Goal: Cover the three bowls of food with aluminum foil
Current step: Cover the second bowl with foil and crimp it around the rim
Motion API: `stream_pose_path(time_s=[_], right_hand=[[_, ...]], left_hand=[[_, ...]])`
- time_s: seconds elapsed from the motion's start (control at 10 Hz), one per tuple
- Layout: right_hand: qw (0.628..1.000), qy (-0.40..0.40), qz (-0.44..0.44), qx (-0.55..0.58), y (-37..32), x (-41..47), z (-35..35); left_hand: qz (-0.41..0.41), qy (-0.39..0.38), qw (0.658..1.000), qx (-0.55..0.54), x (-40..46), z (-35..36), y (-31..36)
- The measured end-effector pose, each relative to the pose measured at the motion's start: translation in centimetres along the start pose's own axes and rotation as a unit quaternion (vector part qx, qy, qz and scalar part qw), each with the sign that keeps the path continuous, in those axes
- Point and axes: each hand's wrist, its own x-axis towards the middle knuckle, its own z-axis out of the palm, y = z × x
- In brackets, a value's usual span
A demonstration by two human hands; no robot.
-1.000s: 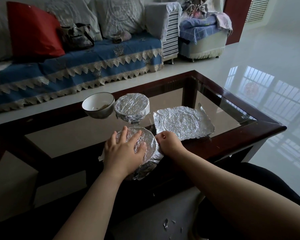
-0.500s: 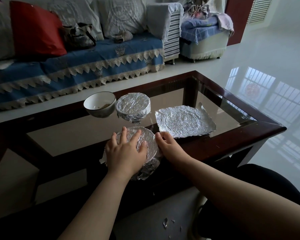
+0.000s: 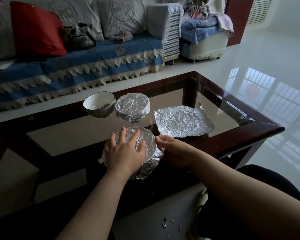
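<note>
Three bowls stand on the glass coffee table (image 3: 260,134). The near bowl (image 3: 148,144) is wrapped in foil; my left hand (image 3: 124,153) lies flat on its top with fingers spread. My right hand (image 3: 173,151) presses the foil against the bowl's right side, fingers curled. Behind it, a second bowl (image 3: 132,108) is fully covered in foil. To its left is a white bowl (image 3: 99,106) with food, uncovered. A flat, crinkled foil sheet (image 3: 183,121) with a round imprint lies to the right.
A sofa (image 3: 76,66) with a blue cover, a red cushion and a bag runs along the far side of the table. Small foil scraps (image 3: 164,223) lie on the floor near my legs. Glossy white floor spreads to the right.
My right hand has slid from the bowl's rim down along its right side, pressing the foil. My left hand stays on top of the bowl.
</note>
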Motion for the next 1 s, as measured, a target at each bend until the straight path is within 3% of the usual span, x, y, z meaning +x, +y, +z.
stream_pose_path(time_s=[0.2,0.4,0.8,1.0], right_hand=[[0.979,0.114,0.02,0.171,1.0,0.9,-0.8],[0.978,0.133,-0.021,0.16,1.4,0.6,-0.6],[0.993,0.034,-0.004,0.115,1.4,0.2,-0.4],[0.989,0.112,-0.018,0.092,2.2,0.7,-0.1]], left_hand=[[-0.001,0.006,1.0,0.0,0.1,0.1,0.0],[-0.001,0.005,1.0,0.002,0.0,0.1,0.0],[0.0,0.004,1.0,0.001,0.0,0.1,0.1],[0.0,0.002,1.0,0.007,0.0,0.0,0.0]])
